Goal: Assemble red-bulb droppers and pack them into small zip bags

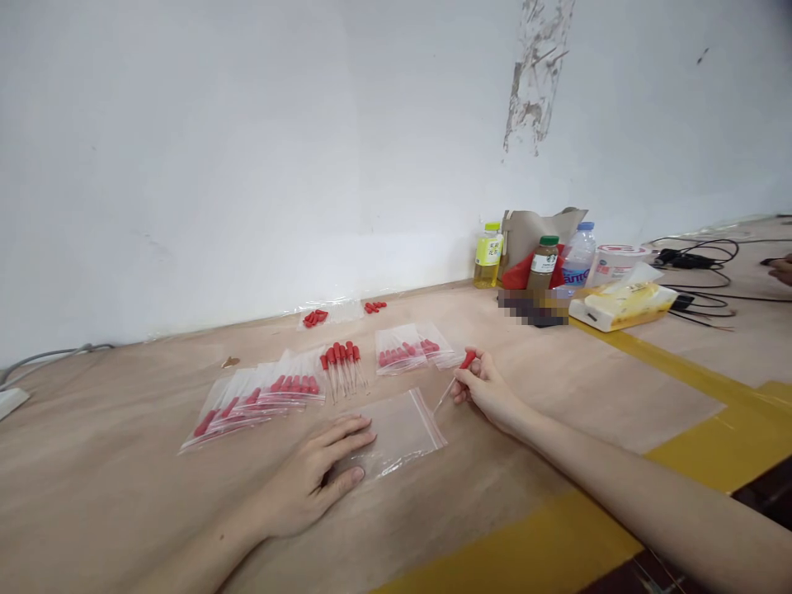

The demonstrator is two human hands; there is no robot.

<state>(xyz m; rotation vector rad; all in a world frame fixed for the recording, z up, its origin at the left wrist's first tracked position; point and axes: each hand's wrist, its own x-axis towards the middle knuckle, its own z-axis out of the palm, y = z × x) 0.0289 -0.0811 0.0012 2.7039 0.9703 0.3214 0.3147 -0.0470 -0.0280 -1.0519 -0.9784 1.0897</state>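
A clear zip bag [396,429] lies flat on the brown paper, its zip edge facing right. My left hand [315,466] rests on the bag's left end with fingers spread. Between the fingers of my right hand [479,384] is a glass dropper [469,358] with a red rubber bulb; its thin tip points down and left, close to the bag's zip edge. Beyond the bag, several loose droppers [340,359] lie side by side, bulbs away from me. Overlapping zip bags with red-bulbed contents [260,392] are fanned out at the left, and more filled bags [402,351] lie behind.
Loose red bulbs [315,318] lie near the wall. At the back right stand a yellow-capped bottle [488,256], a green-capped bottle [544,262], a water bottle [579,256] and a tissue pack [622,305]. Black cables [693,260] lie farther right, near another person's hand [782,269].
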